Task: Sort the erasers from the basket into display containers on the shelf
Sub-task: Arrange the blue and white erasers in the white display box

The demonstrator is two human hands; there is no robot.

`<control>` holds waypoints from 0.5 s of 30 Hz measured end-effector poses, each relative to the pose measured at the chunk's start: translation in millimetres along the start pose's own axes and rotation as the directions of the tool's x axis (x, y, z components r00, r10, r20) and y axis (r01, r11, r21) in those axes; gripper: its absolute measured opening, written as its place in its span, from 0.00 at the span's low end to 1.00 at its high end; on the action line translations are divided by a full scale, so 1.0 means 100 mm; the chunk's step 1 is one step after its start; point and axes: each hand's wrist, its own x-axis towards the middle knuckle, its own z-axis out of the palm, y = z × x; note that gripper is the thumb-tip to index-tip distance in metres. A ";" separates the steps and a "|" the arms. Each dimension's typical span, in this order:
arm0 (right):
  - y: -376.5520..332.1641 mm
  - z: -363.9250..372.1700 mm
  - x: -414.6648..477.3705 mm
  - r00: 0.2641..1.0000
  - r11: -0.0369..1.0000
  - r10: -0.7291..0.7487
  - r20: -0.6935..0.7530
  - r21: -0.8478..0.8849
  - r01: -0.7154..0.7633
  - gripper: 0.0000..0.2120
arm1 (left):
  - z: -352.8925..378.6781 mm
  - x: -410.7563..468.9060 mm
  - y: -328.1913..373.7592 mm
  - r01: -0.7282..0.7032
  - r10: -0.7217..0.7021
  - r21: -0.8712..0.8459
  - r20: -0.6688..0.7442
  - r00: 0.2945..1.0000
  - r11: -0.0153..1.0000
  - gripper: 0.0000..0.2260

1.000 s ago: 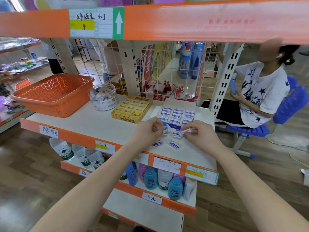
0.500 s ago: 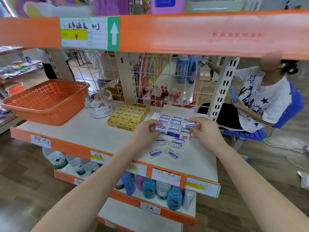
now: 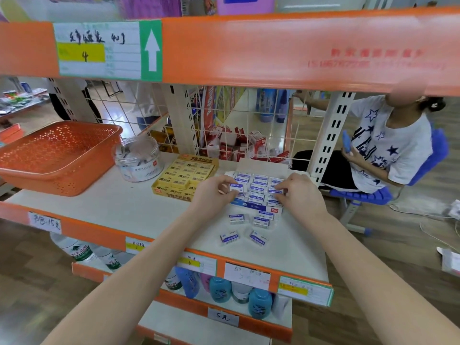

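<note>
Shelf: a white shelf (image 3: 112, 202) with an orange front edge carries everything below.
Basket: an orange perforated basket (image 3: 57, 155) stands at the shelf's left end, partly overhanging that end.
Jar: a clear plastic jar (image 3: 138, 159) sits just right of the basket. It holds small wrapped pieces, too blurred to name.
Yellow box: an open yellow box (image 3: 186, 176) packed with yellow-sleeved erasers lies flat, right of the jar and just left of the white box.
Left hand: the left hand (image 3: 211, 195) pinches a blue-banded eraser (image 3: 236, 186) between thumb and fingers at the left edge of the white box.
White box: an open white box (image 3: 256, 206) holds neat rows of blue-banded erasers, label up.
Loose erasers: four loose erasers (image 3: 239, 218) lie on the bare shelf just in front of the white box, two nearer the box and two nearer the shelf's edge.
Bottles: blue and pink bottles (image 3: 219, 290) stand on the shelf below.
Right hand: the right hand (image 3: 302, 195) pinches a second eraser (image 3: 275, 191) at the right side of the white box. It seems to rest on the row beneath, though the fingers hide the contact.
Seated person: a seated person (image 3: 388, 145) in a star-print shirt is on a blue chair beyond the shelf's right end.
</note>
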 end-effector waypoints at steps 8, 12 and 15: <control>0.07 -0.10 0.03 0.974 0.989 -0.107 0.200 -0.080 0.125 0.14 | -0.03 0.08 0.01 -0.096 0.097 0.014 -0.058 0.994 0.995 0.14; 0.07 -0.12 0.01 0.974 0.995 -0.099 0.203 -0.008 0.103 0.14 | -0.04 0.06 0.01 -0.252 0.251 0.206 0.028 0.968 0.946 0.12; 0.07 -0.11 0.00 0.970 0.996 -0.084 0.230 -0.015 0.090 0.15 | -0.01 0.05 0.02 -0.312 0.286 0.293 0.128 0.950 0.904 0.10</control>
